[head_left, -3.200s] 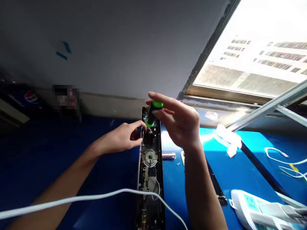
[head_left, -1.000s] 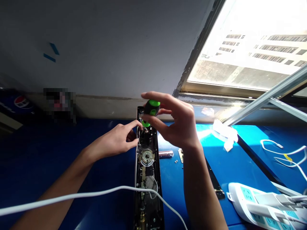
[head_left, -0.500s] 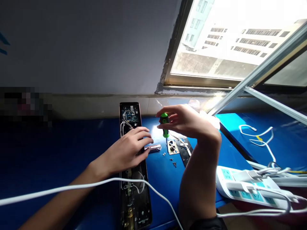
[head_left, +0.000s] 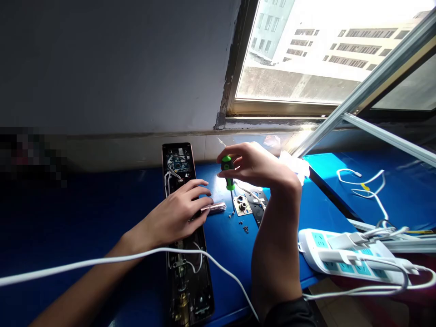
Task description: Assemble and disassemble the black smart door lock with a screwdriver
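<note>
A long opened lock body (head_left: 180,172) with wiring and a circuit board lies lengthwise on the blue table (head_left: 102,213). My left hand (head_left: 177,213) rests flat on its middle, fingers spread, fingertips touching a small silver cylinder (head_left: 215,208). My right hand (head_left: 255,165) grips a short green and black screwdriver (head_left: 227,171) upright, its tip pointing down over a small square brass plate (head_left: 241,205). Several tiny screws (head_left: 244,227) lie beside the plate. A black metal plate (head_left: 260,204) lies partly under my right arm.
A white cable (head_left: 102,261) runs across the front over the lock body. A white power strip (head_left: 344,261) with plugs sits at the right. More white cables (head_left: 364,186) lie far right. A window (head_left: 327,50) and an aluminium rail (head_left: 357,104) stand behind.
My right hand carried the screwdriver from the lock body's top end rightward and down to above the brass plate. My left hand slid down onto the lock's middle. The view shifted right.
</note>
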`<state>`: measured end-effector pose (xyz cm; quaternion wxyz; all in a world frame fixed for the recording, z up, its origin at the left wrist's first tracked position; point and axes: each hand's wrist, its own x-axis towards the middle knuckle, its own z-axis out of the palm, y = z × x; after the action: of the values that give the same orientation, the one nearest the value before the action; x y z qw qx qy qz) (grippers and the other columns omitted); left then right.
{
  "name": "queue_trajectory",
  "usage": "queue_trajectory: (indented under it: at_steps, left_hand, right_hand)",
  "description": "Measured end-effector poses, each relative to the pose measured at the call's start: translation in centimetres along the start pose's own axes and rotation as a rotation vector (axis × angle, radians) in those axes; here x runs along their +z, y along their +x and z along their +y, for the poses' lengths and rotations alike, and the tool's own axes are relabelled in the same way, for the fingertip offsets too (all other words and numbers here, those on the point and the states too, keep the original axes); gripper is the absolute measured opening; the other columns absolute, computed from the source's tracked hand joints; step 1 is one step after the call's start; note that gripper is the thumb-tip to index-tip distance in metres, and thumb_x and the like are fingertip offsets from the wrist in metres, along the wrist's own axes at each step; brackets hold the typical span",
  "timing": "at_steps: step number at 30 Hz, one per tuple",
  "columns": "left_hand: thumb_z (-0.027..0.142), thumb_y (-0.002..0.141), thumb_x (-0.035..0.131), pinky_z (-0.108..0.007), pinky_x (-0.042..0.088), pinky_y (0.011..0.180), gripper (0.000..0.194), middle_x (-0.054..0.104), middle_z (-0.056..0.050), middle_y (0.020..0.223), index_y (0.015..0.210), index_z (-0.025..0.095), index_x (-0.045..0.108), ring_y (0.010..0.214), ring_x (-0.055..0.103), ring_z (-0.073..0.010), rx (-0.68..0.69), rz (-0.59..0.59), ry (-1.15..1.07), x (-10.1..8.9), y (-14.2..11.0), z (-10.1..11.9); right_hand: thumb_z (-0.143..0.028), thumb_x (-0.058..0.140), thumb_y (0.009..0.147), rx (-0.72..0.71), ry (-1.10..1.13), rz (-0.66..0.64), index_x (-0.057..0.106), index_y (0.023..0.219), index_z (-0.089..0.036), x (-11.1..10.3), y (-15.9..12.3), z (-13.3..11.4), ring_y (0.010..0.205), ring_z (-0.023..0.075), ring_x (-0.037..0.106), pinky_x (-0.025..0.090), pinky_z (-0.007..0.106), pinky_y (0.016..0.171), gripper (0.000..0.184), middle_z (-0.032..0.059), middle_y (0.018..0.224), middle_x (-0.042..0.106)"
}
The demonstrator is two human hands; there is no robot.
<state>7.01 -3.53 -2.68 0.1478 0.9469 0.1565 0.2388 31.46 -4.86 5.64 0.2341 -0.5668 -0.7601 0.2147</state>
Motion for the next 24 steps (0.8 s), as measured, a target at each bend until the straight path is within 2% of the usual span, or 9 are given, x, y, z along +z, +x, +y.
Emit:
queue_trajectory:
  at_steps: [4,8,12,15,17,21,24]
  left_hand:
    - [0.019,0.099,0.060,-0.044,0.058,0.104,0.024,0.072,-0.012,0.121,0.118,0.021,0.075,0.125,0.061,-0.0287,-0.068,0.008,-0.036,-1.5,-0.2,-0.1]
    - [0.024,0.097,0.062,-0.035,0.060,0.093,0.032,0.072,-0.009,0.121,0.126,0.023,0.074,0.109,0.068,-0.0235,-0.214,-0.106,-0.153,-4.1,-0.6,0.0]
    - [0.035,0.095,0.068,-0.033,0.060,0.090,0.038,0.076,-0.007,0.121,0.132,0.026,0.073,0.104,0.073,-0.0234,-0.336,-0.191,-0.257,-5.6,-1.0,-0.3]
    - [0.041,0.097,0.068,-0.033,0.061,0.088,0.035,0.080,-0.006,0.118,0.126,0.025,0.077,0.102,0.075,-0.0241,-0.411,-0.154,-0.313,-5.6,-1.1,-0.7]
    - [0.043,0.097,0.068,-0.032,0.061,0.086,0.032,0.081,-0.005,0.115,0.119,0.024,0.081,0.101,0.076,-0.0239,-0.448,-0.104,-0.336,-5.4,-1.1,-1.1]
    - [0.041,0.093,0.074,-0.031,0.060,0.087,0.025,0.083,-0.003,0.108,0.111,0.025,0.084,0.097,0.078,-0.0231,-0.514,-0.025,-0.338,-5.1,-1.0,-1.6]
    - [0.036,0.089,0.079,-0.028,0.060,0.081,0.019,0.084,-0.001,0.100,0.102,0.024,0.086,0.092,0.079,-0.0218,-0.581,0.043,-0.343,-5.2,-1.0,-1.7]
  right_hand:
    - [-0.032,0.077,0.087,-0.072,0.080,0.087,0.078,0.107,-0.017,-0.3,-0.4,-0.8,0.081,0.0173,0.074,0.060,0.031,0.072,0.025,0.0058,0.097,0.079]
    - [-0.031,0.079,0.087,-0.176,0.262,0.255,0.076,0.116,-0.015,-0.3,-0.8,-2.8,0.085,0.0166,0.075,0.065,0.030,0.075,0.033,0.0051,0.105,0.078]
    - [-0.028,0.077,0.090,-0.234,0.371,0.450,0.073,0.116,-0.017,0.0,-0.8,-4.8,0.090,0.0201,0.076,0.067,0.032,0.075,0.029,0.0077,0.108,0.077]
    - [-0.031,0.074,0.093,-0.240,0.332,0.555,0.072,0.115,-0.023,0.2,-0.4,-5.3,0.097,0.0239,0.076,0.068,0.035,0.076,0.024,0.0099,0.115,0.076]
    - [-0.034,0.072,0.095,-0.253,0.298,0.578,0.071,0.117,-0.024,0.2,-0.1,-5.0,0.100,0.0249,0.076,0.068,0.036,0.077,0.024,0.0104,0.117,0.075]
    - [-0.038,0.070,0.097,-0.276,0.249,0.578,0.069,0.123,-0.027,0.5,0.4,-4.2,0.101,0.0265,0.076,0.069,0.038,0.078,0.029,0.0104,0.113,0.076]
    - [-0.042,0.072,0.095,-0.293,0.256,0.646,0.069,0.125,-0.033,1.1,0.5,-4.2,0.100,0.0273,0.076,0.070,0.043,0.078,0.031,0.0078,0.113,0.075]
